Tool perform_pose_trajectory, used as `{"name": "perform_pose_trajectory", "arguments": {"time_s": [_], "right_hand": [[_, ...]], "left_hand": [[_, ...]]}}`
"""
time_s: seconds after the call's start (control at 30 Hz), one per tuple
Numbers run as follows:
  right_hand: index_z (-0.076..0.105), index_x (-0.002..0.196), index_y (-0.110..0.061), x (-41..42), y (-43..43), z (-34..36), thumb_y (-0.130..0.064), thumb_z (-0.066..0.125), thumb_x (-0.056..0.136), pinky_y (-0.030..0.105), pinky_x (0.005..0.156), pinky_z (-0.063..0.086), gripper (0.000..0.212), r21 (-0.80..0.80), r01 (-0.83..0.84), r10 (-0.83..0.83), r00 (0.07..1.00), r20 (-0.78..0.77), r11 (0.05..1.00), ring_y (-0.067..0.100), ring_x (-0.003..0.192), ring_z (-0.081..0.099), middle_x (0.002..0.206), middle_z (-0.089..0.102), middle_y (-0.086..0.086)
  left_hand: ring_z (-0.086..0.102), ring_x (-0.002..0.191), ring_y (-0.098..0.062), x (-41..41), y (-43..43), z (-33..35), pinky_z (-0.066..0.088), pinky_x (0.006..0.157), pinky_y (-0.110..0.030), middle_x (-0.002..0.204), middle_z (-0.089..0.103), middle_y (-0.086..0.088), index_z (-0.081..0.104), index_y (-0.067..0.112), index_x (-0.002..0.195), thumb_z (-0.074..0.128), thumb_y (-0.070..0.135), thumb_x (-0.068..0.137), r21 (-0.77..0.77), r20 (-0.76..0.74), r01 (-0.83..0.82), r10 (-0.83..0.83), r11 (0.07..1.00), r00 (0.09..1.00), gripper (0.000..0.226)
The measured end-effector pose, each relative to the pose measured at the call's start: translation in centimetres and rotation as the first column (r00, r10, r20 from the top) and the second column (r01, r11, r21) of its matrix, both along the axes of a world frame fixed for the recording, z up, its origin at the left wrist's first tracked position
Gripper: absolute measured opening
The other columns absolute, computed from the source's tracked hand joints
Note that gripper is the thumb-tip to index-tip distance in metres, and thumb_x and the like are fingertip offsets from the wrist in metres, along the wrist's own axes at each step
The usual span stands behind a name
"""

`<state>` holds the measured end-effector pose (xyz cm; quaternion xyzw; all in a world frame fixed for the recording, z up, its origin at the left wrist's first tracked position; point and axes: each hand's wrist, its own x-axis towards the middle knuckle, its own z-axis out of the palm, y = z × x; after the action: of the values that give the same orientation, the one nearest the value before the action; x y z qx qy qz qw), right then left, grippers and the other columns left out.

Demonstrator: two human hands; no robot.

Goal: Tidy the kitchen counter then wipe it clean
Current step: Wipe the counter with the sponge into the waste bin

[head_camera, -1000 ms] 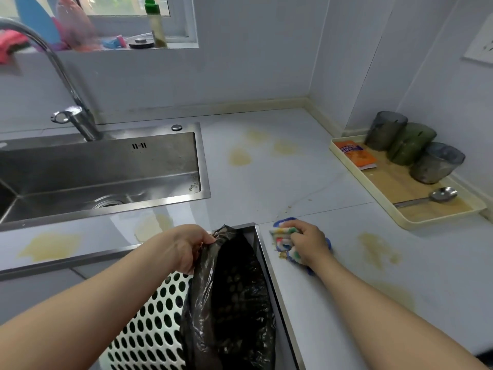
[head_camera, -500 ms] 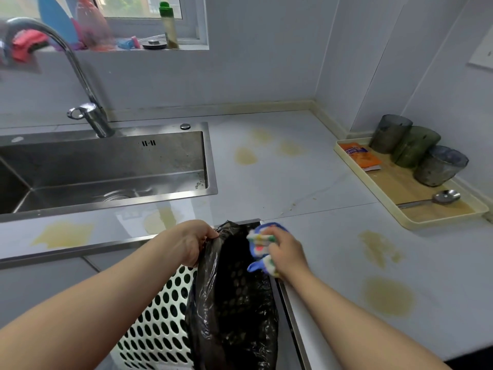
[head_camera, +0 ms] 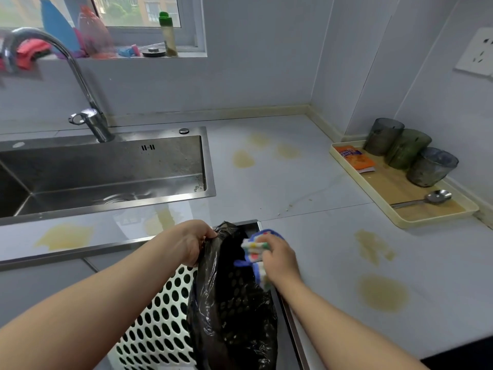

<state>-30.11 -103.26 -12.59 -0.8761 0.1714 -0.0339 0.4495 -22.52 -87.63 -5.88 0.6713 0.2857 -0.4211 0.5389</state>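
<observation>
1. Edge of counter [head_camera: 314,231] runs just under the right hand [head_camera: 278,259]; open surface to its right, yellow stains [head_camera: 382,292] near, tray [head_camera: 346,168] well beyond.
2. Right hand — fingers curled round striped cloth [head_camera: 253,248], held over black bag [head_camera: 232,311] mouth.
3. Bag rim pinched by left hand [head_camera: 190,243], just left of the cloth — perforated bin [head_camera: 160,324] below.
</observation>
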Motion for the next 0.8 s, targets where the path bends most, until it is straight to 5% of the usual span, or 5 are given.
{"name": "perform_pose_trajectory", "arguments": {"time_s": [0.2, 0.3, 0.47, 0.63, 0.8], "right_hand": [[0.063, 0.104, -0.011, 1.6, -0.1, 3.4, 0.006, 0.039, 0.084, 0.021, 0.064, 0.040, 0.036, 0.254, 0.173, -0.207, 0.971, 0.116, 0.952, 0.018, 0.083, 0.055, 0.093, 0.061, 0.003], [0.062, 0.109, -0.012, 0.8, -3.0, 2.9, 0.004, 0.041, 0.084, 0.029, 0.080, 0.043, 0.037, 0.050, 0.345, -0.348, 0.933, 0.088, 0.937, 0.029, 0.104, 0.058, 0.111, 0.064, 0.011], [0.057, 0.123, -0.012, -2.4, -1.2, 0.0, -0.016, 0.036, 0.087, 0.025, 0.091, 0.034, 0.042, -0.308, 0.101, -0.126, 0.990, -0.061, 0.946, 0.024, 0.119, 0.046, 0.129, 0.054, 0.004], [0.063, 0.102, -0.010, -2.0, 2.1, 1.8, 0.013, 0.033, 0.080, 0.005, 0.048, 0.039, 0.044, 0.249, 0.085, -0.097, 0.995, 0.037, 0.965, 0.014, 0.070, 0.053, 0.084, 0.056, 0.000], [0.062, 0.109, -0.013, -1.9, -0.8, 2.2, 0.007, 0.041, 0.080, 0.028, 0.085, 0.042, 0.041, 0.029, 0.384, -0.385, 0.921, 0.058, 0.923, 0.030, 0.108, 0.054, 0.115, 0.062, 0.010]], "left_hand": [[0.056, 0.040, -0.019, -0.8, 0.0, 0.2, 0.045, 0.060, -0.032, 0.041, 0.057, -0.010, 0.052, 0.001, 0.068, 0.042, 0.011, 0.097, -0.018, 0.034, -0.008, 0.008, 1.000, 0.999, 0.032], [0.056, 0.033, -0.018, -1.3, 0.2, 0.3, 0.046, 0.055, -0.030, 0.040, 0.056, -0.009, 0.052, 0.001, 0.071, 0.042, 0.011, 0.097, -0.027, 0.045, -0.022, 0.023, 0.999, 0.999, 0.029], [0.057, 0.040, -0.020, -1.8, 0.5, 0.2, 0.046, 0.059, -0.034, 0.041, 0.056, -0.009, 0.052, 0.000, 0.071, 0.043, 0.010, 0.096, -0.041, 0.047, -0.052, 0.054, 0.998, 0.997, 0.028], [0.053, 0.037, -0.018, -2.2, 0.2, 0.2, 0.044, 0.060, -0.031, 0.037, 0.052, -0.008, 0.050, 0.001, 0.070, 0.043, 0.009, 0.096, -0.053, 0.055, -0.088, 0.091, 0.995, 0.994, 0.028], [0.051, 0.027, -0.016, -2.4, 0.2, 0.1, 0.048, 0.047, -0.023, 0.041, 0.053, -0.007, 0.049, 0.003, 0.075, 0.040, 0.009, 0.096, -0.096, 0.046, -0.126, 0.131, 0.987, 0.990, 0.024]]}}
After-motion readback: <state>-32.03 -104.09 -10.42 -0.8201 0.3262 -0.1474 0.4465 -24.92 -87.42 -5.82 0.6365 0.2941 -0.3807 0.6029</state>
